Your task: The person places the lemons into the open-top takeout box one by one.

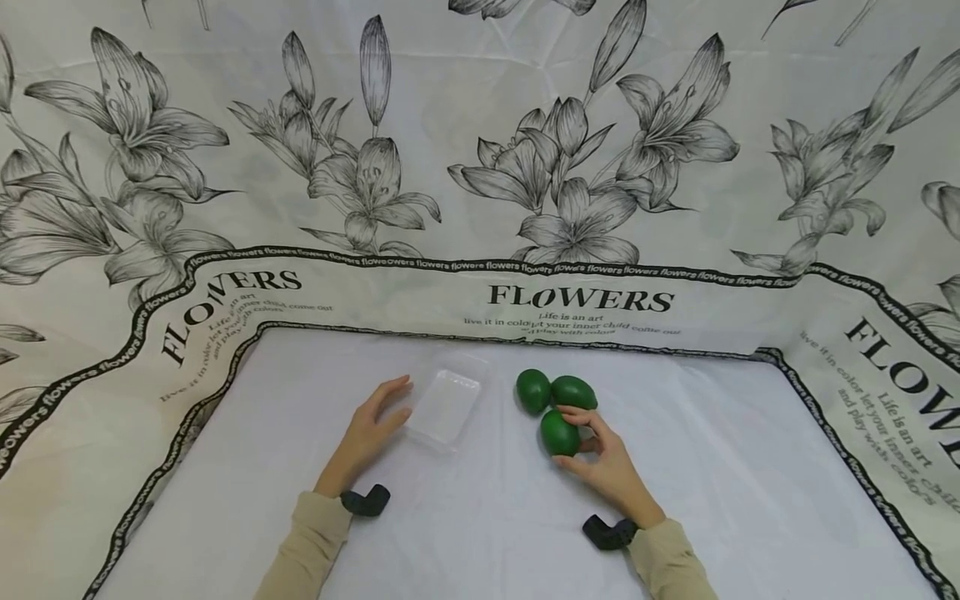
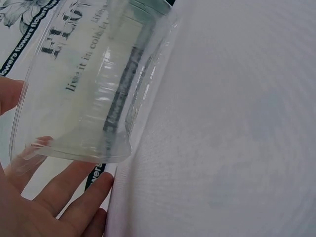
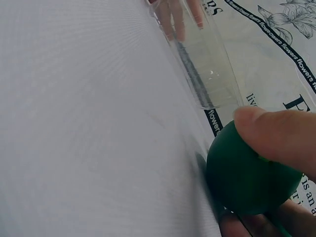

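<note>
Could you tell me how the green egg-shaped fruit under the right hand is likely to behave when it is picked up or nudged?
The green fruit is rounded and smooth, so it would probably roll if nudged on the flat white cloth. The right hand spans it with thumb and fingers, so it seems easy to grasp. Its glossy skin might be slightly slippery.

Two arms come up from the bottom edge of the head view, each in a long beige sleeve with soft folds, cuffs ending at the wrists. At the left wrist, lower left of centre, sits a black strap mount (image 1: 366, 501), chunky and curved. A matching black mount (image 1: 609, 533) sits at the right wrist, lower right of centre. The left hand (image 1: 369, 433) and right hand (image 1: 603, 462) are bare, with no rings or gloves showing.
</note>
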Demonstrator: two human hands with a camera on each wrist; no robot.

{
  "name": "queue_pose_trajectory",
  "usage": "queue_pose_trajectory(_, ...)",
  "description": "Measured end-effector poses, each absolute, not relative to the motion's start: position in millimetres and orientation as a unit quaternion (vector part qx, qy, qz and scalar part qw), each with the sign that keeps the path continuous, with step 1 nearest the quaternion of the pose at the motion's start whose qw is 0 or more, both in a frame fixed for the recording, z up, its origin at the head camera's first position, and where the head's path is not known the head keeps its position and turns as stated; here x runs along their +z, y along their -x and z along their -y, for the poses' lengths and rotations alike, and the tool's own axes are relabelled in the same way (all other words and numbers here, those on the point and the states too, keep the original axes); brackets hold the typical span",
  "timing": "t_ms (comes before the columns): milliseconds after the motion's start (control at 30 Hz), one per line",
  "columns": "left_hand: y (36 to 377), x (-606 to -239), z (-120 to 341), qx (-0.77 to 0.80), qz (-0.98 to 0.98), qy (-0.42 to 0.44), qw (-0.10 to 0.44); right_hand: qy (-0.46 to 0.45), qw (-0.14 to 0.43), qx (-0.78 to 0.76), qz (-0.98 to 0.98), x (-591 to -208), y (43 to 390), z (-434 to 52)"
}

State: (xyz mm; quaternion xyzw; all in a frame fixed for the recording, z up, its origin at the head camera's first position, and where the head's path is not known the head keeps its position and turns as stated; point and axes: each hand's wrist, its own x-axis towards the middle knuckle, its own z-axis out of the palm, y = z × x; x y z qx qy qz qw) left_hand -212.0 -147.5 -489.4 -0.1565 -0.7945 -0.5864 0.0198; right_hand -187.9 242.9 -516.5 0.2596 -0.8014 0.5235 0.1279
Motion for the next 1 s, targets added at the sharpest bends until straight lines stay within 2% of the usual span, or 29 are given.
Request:
queue_pose_trajectory(267,229.5,-523.7,152.0,-0.583,0.798,0.151,0.036,-0.254,0.099,0.532,0.802,-517.8,189.2,-244.7)
queue_pose_trajectory(733,228.0,-525.5,147.2,-0.578,0.793,0.188,0.035,-0.266,0.099,0.540,0.792,-518.5,191.8,-246.2)
queue_pose_trajectory(1000,220.4,-527.2,131.4,-0.554,0.805,0.212,0.014,-0.270,0.094,0.546,0.787,-516.4,190.3,-245.4)
